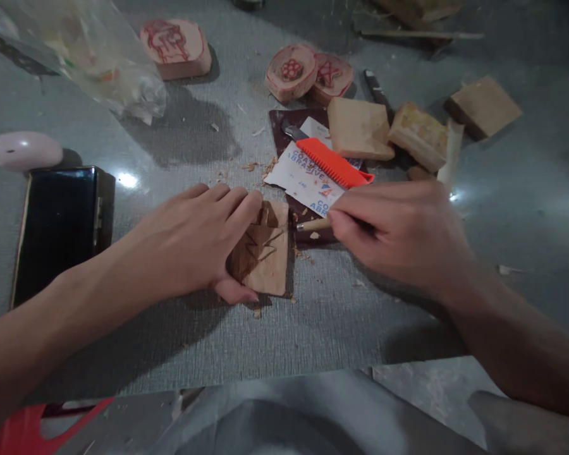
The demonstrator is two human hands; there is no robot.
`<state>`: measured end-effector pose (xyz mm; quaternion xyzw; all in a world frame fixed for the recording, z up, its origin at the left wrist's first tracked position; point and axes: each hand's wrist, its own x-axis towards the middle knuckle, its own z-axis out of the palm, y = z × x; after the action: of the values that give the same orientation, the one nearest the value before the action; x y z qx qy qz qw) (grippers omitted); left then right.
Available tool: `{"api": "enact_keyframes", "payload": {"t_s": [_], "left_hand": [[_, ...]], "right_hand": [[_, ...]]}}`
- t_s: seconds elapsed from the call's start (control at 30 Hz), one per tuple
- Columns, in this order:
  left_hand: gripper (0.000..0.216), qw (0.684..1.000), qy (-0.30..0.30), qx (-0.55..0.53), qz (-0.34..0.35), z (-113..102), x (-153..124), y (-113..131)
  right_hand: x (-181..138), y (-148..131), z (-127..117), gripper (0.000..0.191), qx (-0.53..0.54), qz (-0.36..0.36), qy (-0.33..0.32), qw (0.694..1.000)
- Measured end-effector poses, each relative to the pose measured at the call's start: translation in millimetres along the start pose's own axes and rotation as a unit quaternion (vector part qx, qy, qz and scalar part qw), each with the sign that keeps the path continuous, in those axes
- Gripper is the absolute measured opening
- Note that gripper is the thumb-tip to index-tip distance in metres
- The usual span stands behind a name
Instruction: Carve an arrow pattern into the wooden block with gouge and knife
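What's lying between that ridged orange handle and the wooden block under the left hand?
In the head view: white-backed sandpaper printed "COATED ABRASIVE", then a dark brown sheet with wood shavings.

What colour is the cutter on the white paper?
The cutter is mostly bright orange, in the head view.

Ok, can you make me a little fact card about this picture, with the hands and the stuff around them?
Left hand: holds a wooden block with zigzag lines on it
Right hand: grips a thin tool, its tip near the block's right edge
On the abrasive paper: an orange-handled cutter
Red drawings: flower piece, star piece, third piece farther left
Far left: pink oval thing, black-topped case
Mess: wood shavings on the table
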<state>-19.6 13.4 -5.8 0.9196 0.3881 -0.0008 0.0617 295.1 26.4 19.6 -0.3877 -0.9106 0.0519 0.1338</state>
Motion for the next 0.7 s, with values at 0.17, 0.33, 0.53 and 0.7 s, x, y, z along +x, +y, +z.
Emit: {"api": "enact_keyframes", "payload": {"t_s": [0.17, 0.33, 0.53, 0.7], "left_hand": [[0.109, 1.000, -0.017, 0.009, -0.015, -2.8, 1.0, 2.2], [0.110, 1.000, -0.018, 0.010, -0.011, -4.6, 1.7, 2.6], [0.122, 0.999, -0.022, 0.029, -0.005, -3.8, 1.4, 1.3], [0.114, 1.000, -0.023, 0.012, -0.008, -4.1, 1.3, 0.8]], "right_hand": [[4.3, -3.5, 6.5, 0.044, 0.040, -0.004, -0.065, 0.997], [3.5, -4.2, 4.0, 0.053, 0.011, 0.030, -0.055, 0.998], [3.2, -4.1, 4.4, 0.052, 0.031, 0.012, -0.058, 0.998], [4.3, -2.6, 3.8, 0.052, 0.056, -0.040, -0.110, 0.992]]}}
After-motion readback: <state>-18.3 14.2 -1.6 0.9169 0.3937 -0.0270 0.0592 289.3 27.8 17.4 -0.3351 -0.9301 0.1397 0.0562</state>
